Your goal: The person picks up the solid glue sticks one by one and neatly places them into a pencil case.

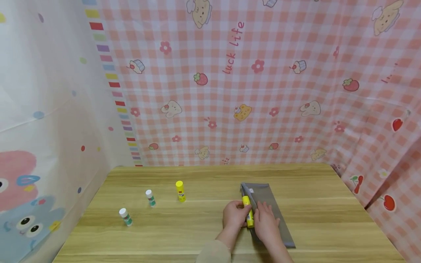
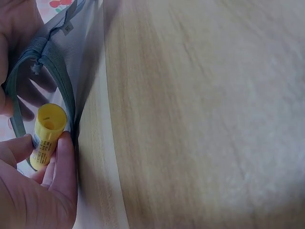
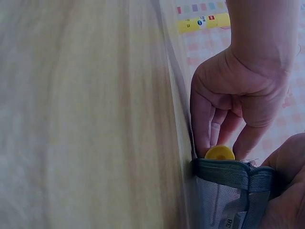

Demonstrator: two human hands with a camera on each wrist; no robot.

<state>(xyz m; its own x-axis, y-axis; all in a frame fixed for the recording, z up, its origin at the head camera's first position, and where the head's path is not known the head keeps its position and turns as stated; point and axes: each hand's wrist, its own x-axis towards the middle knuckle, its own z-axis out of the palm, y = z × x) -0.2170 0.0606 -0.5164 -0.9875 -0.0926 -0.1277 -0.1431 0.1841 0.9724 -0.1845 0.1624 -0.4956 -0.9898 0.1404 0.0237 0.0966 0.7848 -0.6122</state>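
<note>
My left hand (image 1: 234,216) pinches a yellow glue stick (image 1: 250,218) between thumb and fingers at the opening of a grey mesh zip pouch (image 1: 279,219). In the left wrist view the glue stick (image 2: 44,143) stands between the parted zipper edges (image 2: 61,78), held by the left hand (image 2: 40,195). The right hand (image 1: 267,223) lies on the pouch with fingers extended, beside the opening. In the right wrist view the yellow end (image 3: 220,153) shows just above the pouch's zipper edge (image 3: 221,166), and the right hand (image 3: 288,191) is at the pouch's side.
Another yellow glue stick (image 1: 181,191) stands left of the pouch on the wooden table (image 1: 184,233). Farther left are two white-capped glue sticks, one nearer (image 1: 126,217) and one farther back (image 1: 150,198). A checked curtain (image 1: 230,91) hangs behind the table.
</note>
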